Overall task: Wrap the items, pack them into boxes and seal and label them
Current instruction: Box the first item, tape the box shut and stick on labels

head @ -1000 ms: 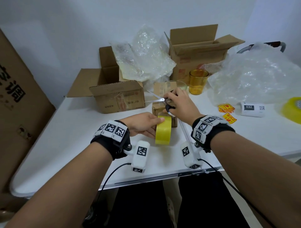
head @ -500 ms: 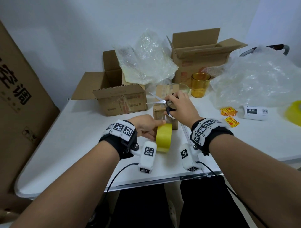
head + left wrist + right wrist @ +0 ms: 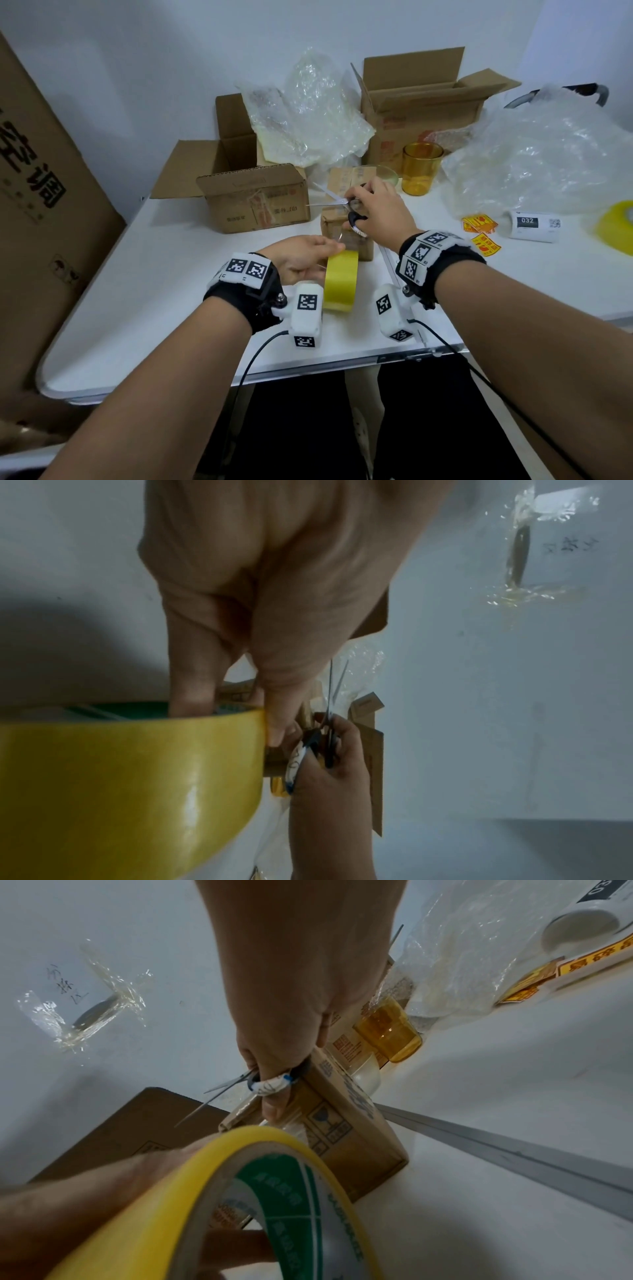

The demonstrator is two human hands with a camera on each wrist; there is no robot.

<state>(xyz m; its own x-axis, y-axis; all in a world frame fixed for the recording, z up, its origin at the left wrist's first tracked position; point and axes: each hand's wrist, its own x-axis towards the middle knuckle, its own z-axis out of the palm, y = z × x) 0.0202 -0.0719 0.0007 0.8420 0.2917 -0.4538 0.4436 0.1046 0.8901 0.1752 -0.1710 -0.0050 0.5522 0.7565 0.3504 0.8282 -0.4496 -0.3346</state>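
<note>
Left hand (image 3: 301,258) clasping yellow tape roll (image 3: 340,281) upright on table (image 3: 164,274), fingers through core, likely tensioning strip toward small box (image 3: 346,236) just beyond. Right hand (image 3: 380,212) clenched through scissors (image 3: 337,202) handles, blades parted, apparently readied for cutting.

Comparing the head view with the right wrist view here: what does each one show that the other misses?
Only the head view shows the two open cardboard boxes, the second tape roll at the table's right edge, and both wrists with their marker bands.

Only the right wrist view shows the green printed core inside the yellow tape roll, and the fragile symbols printed on the small box.

Both show the left hand holding the roll, the right hand holding open scissors, the amber glass and the yellow stickers.
</note>
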